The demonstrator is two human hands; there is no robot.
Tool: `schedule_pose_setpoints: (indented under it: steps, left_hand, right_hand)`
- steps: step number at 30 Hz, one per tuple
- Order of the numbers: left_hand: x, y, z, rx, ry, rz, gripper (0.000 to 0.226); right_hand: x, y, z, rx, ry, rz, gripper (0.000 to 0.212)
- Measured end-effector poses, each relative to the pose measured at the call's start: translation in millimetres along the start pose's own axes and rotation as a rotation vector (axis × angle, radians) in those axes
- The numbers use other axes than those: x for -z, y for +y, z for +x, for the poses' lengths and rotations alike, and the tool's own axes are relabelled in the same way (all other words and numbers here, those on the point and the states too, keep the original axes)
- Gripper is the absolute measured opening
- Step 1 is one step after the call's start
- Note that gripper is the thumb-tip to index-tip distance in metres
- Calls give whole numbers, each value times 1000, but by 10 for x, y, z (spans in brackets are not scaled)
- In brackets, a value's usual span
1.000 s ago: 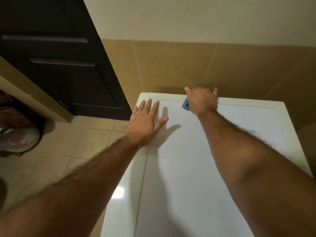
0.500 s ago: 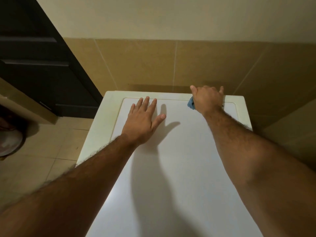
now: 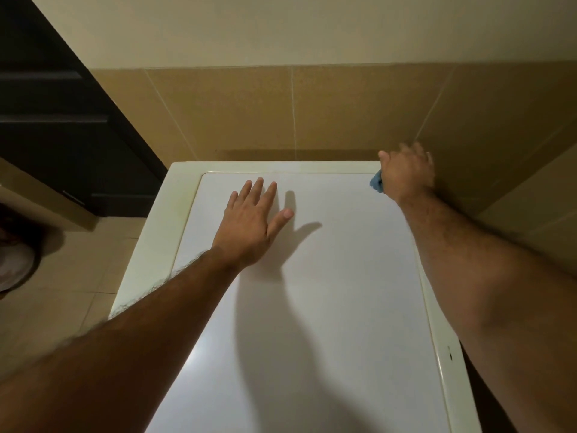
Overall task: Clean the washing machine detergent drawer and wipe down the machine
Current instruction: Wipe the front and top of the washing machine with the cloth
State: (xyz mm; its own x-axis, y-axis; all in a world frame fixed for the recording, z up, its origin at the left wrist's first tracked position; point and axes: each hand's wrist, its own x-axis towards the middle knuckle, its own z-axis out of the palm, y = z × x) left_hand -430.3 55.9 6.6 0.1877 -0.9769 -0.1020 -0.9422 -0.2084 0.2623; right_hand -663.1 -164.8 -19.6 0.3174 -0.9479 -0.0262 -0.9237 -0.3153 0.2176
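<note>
Fingers (image 3: 259, 195) of the left hand (image 3: 249, 226) lie spread and flat on the white top panel (image 3: 327, 307) of the washing machine, palm down, thumb angled out to the right, holding nothing. At the far right corner of the panel, the right hand (image 3: 406, 173) presses down on a blue cloth (image 3: 377, 182), its fingers curled over the cloth so that only a small bunch of fabric shows at the left edge of the palm. How tightly the cloth is gripped cannot be told, since the back of the hand covers it. Both bare forearms reach forward from the bottom of the view, well apart, and the left hand casts a dark shadow across the middle of the panel. A cream-coloured rim (image 3: 150, 245) borders the panel on its left, far and right sides. Beyond the machine stands a wall of tan tiles (image 3: 249, 114) with pale paint above. To the left are a dark panelled door (image 3: 56, 120) and a tiled floor (image 3: 62, 292). The detergent drawer is not in view.
</note>
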Motion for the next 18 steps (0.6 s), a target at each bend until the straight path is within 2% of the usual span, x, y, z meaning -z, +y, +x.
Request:
schedule_pose_setpoints:
  steps: [5,18]
  left_hand:
    - [-37,41,-108,1,5,-17,90]
    - [-11,146,-393,-31,22,-66,92]
  right_hand:
    - [-44,43,-214,-56,20,139,56]
    - [1,-192,-1021,35,19,245,61]
